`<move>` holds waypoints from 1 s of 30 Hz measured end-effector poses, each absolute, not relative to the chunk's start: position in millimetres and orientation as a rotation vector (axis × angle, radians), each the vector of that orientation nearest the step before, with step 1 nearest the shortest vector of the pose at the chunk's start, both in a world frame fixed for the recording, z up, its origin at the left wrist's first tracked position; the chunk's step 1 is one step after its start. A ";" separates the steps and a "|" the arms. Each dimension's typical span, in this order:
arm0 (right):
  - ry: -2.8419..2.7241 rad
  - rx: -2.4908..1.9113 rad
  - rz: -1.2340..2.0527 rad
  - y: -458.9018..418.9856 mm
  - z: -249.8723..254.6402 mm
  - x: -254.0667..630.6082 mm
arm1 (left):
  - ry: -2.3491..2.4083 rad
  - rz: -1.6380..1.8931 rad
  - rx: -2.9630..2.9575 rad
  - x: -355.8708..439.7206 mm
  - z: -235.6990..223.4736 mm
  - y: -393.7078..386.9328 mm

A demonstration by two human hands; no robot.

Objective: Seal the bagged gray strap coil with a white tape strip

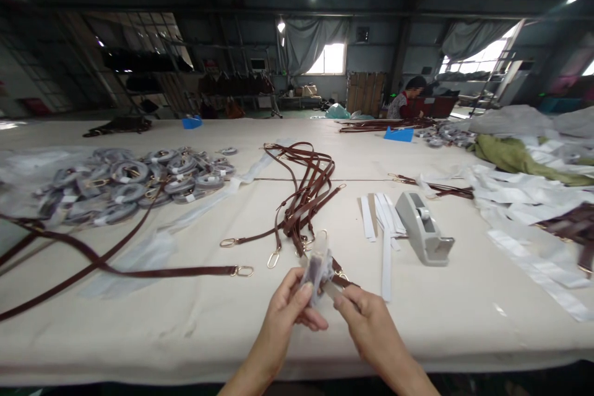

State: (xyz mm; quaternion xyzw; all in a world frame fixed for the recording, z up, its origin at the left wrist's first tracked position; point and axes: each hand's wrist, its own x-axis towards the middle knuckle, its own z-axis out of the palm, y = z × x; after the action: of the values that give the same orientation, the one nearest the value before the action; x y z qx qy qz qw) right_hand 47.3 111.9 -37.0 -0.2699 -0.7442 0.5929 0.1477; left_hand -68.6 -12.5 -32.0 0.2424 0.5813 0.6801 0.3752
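Observation:
My left hand (288,308) and my right hand (366,322) meet near the table's front edge. Between them they pinch the end of a brown leather strap (304,198), which is partly wrapped in a crumpled piece of clear film (319,267) around its gold clasp. The left fingers grip the film-covered end; the right fingers hold the strap just beside it. The remaining brown straps lie in a bundle stretching away across the cream table (195,315), gold clasps (273,258) toward me.
A grey tape dispenser (424,229) and white paper strips (379,216) lie to the right. A pile of wrapped coiled straps (134,179) sits far left, a long loose strap (116,269) in front. White strips and cloth cover the right side. A person (408,99) sits far back.

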 end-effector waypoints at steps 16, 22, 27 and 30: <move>-1.746 -0.742 2.254 110.9 -50.0 66.7 | 1.469 1.431 0.737 -60.0 -22.1 -10.7; -1.957 -0.831 2.194 117.2 -56.0 76.0 | 1.402 1.420 0.793 -60.9 -24.7 -11.0; -1.955 -0.878 2.171 112.4 -51.6 70.3 | 1.355 1.385 0.839 -60.0 -31.8 -10.6; -1.929 -0.851 2.212 110.6 -57.1 73.3 | 1.412 1.370 0.833 -62.6 -34.1 -12.1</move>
State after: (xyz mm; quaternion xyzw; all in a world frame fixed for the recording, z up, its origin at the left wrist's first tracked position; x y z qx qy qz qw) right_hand 73.3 110.6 -57.1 -0.2783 -0.6305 0.7233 0.0428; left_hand -62.6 -12.1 -34.1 0.3415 0.5793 0.5618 0.4818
